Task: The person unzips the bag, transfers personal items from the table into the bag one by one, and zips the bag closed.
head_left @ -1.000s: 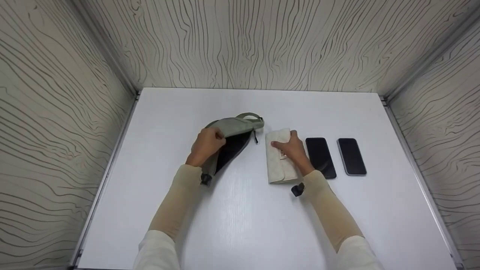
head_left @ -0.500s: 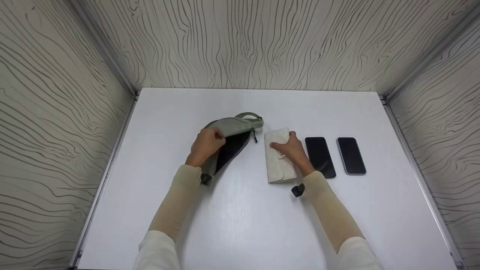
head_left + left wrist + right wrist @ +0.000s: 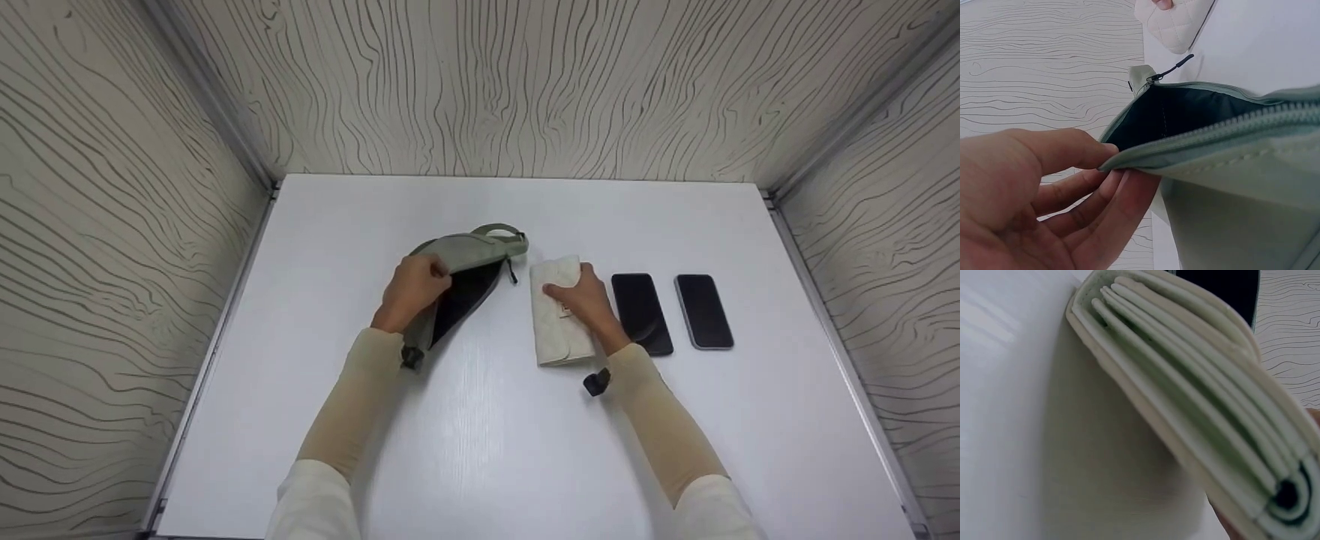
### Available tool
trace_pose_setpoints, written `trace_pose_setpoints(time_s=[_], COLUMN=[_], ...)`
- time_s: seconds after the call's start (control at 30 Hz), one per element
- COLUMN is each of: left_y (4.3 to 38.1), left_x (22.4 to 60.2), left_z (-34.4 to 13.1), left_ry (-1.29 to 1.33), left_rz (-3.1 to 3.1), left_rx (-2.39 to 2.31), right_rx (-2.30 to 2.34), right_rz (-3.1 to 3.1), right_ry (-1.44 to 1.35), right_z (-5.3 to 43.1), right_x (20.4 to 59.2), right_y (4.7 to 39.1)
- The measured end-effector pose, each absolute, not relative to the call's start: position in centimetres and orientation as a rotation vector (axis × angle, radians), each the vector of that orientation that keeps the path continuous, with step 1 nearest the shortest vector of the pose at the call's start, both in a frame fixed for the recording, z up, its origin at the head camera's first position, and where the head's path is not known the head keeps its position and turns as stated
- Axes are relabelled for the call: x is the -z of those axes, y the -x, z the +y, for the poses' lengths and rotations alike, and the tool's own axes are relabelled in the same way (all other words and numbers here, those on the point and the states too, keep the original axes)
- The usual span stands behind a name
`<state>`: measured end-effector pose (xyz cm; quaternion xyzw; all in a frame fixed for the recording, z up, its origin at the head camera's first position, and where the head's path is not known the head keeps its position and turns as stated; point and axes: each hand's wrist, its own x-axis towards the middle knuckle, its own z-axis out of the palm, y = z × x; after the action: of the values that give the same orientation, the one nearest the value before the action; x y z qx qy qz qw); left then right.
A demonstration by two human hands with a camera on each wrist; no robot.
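A grey-green sling bag (image 3: pixel 465 252) lies left of the table's middle with its zipper undone, showing the dark lining (image 3: pixel 1185 112). My left hand (image 3: pixel 416 289) pinches the edge of its opening between thumb and fingers, holding the mouth apart. A dark zipper pull (image 3: pixel 1176 67) sticks out at the far end. To the right, my right hand (image 3: pixel 587 298) grips a cream quilted wallet (image 3: pixel 553 330), thumb across its front and fingers behind its right side. In the right wrist view the wallet's layered inner folds (image 3: pixel 1185 388) face the camera, with one edge tilted up over the table.
Two dark-screened phones lie right of the wallet: a nearer black phone (image 3: pixel 642 315), partly behind the right wrist, and a silver-edged phone (image 3: pixel 703 312). The white table (image 3: pixel 480 450) is bounded by wood-patterned panels (image 3: pixel 480 90) at the back and both sides.
Almost nothing differs. Both hands keep their grips, and the bag, wallet and phones stay in place apart from a very slight shift of the whole view.
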<state>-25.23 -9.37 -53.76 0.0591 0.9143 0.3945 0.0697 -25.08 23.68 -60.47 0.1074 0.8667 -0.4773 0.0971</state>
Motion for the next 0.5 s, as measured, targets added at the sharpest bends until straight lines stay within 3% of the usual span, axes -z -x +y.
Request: trace_pose_setpoints(time_s=[0.5], left_y=[25.34], left_x=[53.97], left_z=[-9.43], left_ry=[-0.218], left_rz=[2.766], left_rx=[-1.170], right_rx=[1.406], right_rz=[2.573], right_ry=[-0.309], right_z=[23.45], right_x=[60.17], right_y=[24.92])
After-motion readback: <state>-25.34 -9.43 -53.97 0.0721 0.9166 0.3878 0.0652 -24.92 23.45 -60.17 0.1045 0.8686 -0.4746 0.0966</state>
